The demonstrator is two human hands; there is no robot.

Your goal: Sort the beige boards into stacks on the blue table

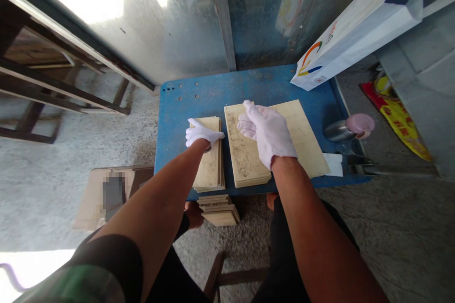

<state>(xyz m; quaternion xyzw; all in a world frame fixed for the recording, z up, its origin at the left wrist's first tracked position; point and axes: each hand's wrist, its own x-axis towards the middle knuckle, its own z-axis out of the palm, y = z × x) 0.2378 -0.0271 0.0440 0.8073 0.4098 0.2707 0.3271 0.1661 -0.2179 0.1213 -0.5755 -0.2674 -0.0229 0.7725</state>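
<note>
Left hand, white-gloved, fingers curled down onto far end of narrow stack of thin wooden boards on blue table; stack's long axis runs away from person. Right hand, gloved, half-open, palm down, holding nothing, hovers over wider board stack just right of narrow one.

White paper bag, metal cup with pink lid, flattened cardboard on the floor.
</note>
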